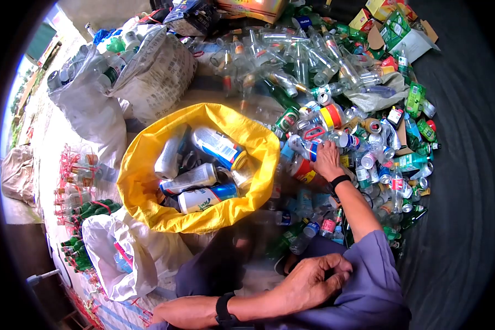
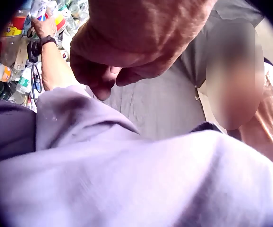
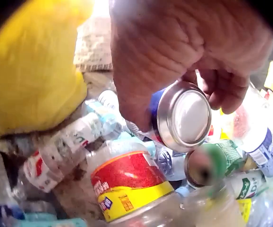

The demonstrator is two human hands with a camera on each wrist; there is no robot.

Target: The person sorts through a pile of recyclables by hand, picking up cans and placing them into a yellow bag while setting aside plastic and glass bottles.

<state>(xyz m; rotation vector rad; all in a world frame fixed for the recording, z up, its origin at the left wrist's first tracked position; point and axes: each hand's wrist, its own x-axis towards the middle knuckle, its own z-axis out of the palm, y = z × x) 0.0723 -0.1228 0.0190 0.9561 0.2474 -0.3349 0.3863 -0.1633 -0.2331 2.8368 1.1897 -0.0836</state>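
Note:
My right hand (image 1: 329,162) grips a blue and silver can (image 1: 302,147) over the heap of bottles and cans, to the right of the yellow sack (image 1: 264,143). In the right wrist view the can's round metal end (image 3: 189,117) faces the camera, with the thumb on one side of the right hand (image 3: 188,52) and fingers on the other. Below it lies a clear bottle with a red and yellow label (image 3: 129,184). Several cans, one blue and white (image 1: 208,198), lie inside the yellow sack. My left hand (image 1: 313,280) hangs loosely curled and empty near my lap.
White sacks (image 1: 159,71) with bottles and cans stand at the upper left, and another white sack (image 1: 148,242) is at the lower left. Bundled green bottles (image 1: 88,212) lie beside it. Clear glass bottles (image 1: 301,66) are piled at the back, with an opened carton (image 1: 415,47) at the upper right.

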